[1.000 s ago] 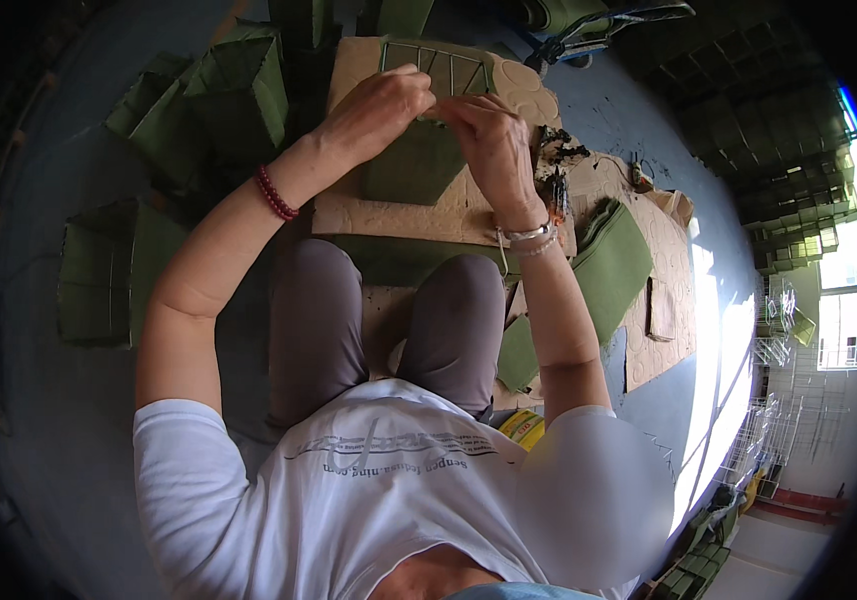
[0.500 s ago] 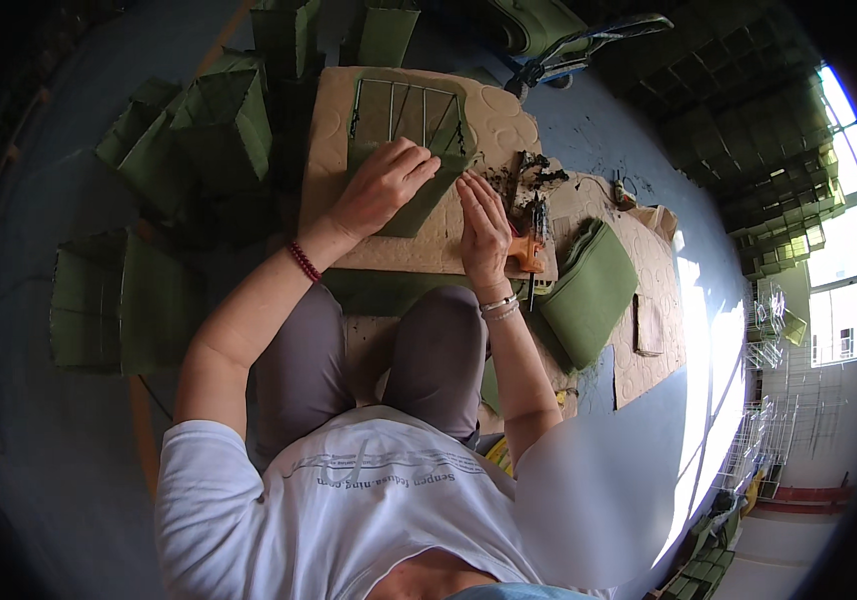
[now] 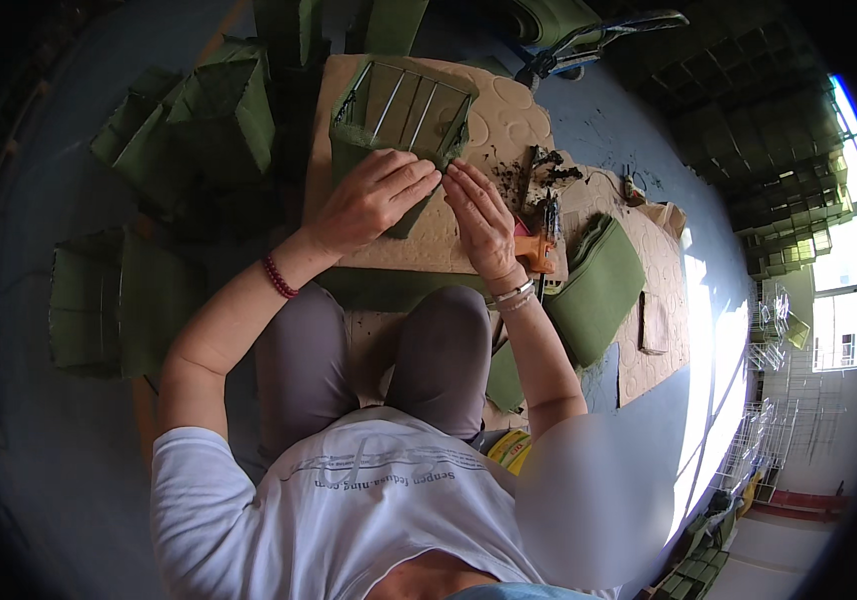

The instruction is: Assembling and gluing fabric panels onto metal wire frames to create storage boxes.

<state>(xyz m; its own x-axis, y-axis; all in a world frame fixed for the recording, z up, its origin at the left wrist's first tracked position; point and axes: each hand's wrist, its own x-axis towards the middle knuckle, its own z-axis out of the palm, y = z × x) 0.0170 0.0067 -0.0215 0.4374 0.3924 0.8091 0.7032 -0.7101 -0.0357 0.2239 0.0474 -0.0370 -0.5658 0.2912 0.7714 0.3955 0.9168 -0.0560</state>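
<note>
Take the likely light, soft-walled, wire-stiffened box (image 3: pixel 349 158) by its rim (image 3: pixel 357 134), with left hand (image 3: pixel 364 205) and right hand (image 3: pixel 484 222) half-curled there in unclear grip.

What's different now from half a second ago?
The left hand and right hand have come together, their fingertips now nearly meeting at the near right corner of the green box; before, there was a wider gap. The box has shifted slightly left on the cardboard. Whether the fingertips pinch anything is too small to tell. The orange-handled tool and folded green sheets stayed put.
</note>
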